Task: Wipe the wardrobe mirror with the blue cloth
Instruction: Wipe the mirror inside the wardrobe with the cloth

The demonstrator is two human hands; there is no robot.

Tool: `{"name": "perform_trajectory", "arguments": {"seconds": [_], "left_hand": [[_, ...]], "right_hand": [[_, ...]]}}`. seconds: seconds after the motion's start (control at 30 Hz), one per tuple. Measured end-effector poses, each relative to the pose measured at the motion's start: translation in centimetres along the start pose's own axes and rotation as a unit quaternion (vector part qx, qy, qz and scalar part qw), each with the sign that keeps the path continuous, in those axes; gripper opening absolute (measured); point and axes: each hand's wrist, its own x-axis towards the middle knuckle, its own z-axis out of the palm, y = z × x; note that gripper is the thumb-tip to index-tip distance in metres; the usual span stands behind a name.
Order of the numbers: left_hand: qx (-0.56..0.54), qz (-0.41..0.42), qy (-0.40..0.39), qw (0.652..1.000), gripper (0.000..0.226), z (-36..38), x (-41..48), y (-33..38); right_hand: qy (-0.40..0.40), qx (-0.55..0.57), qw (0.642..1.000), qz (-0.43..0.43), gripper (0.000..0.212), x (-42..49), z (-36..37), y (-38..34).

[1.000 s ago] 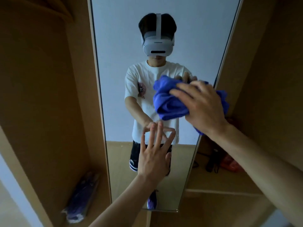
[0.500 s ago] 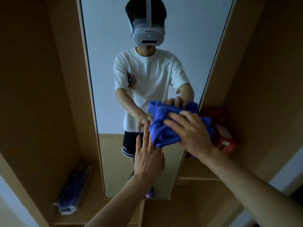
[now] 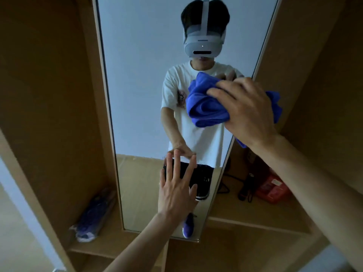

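You stand close before the open wooden wardrobe, and its tall narrow mirror fills the middle of your view, running from above your head down to a low ledge. Treat that glass as hard, slick and breakable. It seems fixed between the wooden panels, so lean on it evenly rather than jabbing at one spot, and watch the thin frame along its right edge.

The blue cloth is bunched against the upper right part of the mirror, with a tail of it spilling past the frame. It looks soft, light and limp, so it will fold and slide under your palm. Gather it into a flat pad and hold it from behind, with the loose ends tucked in.

Your right hand lies over the cloth, its fingers curled across the top of the bundle, pressing it to the glass. Your left hand is lower down, its fingers straight and spread and the tips apparently touching the mirror. Judging by that contact, it may leave prints to wipe off.

On the right shelf sit a red box and some dark cabling; a plastic-wrapped bundle leans in the left compartment. The light is dim.
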Motion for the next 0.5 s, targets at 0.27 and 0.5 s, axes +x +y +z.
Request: {"name": "perform_trajectory", "arguments": {"seconds": [0.27,0.5], "left_hand": [[-0.002,-0.024,0.001,1.000,0.098,0.4,-0.1,-0.3],[0.032,-0.010,-0.017,0.999,0.086,-0.2,-0.1,-0.5]], "right_hand": [[-0.056,0.049,0.997,-0.036,0.031,-10.5,4.3,-5.9],[-0.060,0.079,0.995,-0.023,0.041,-7.8,3.2,-4.6]]}}
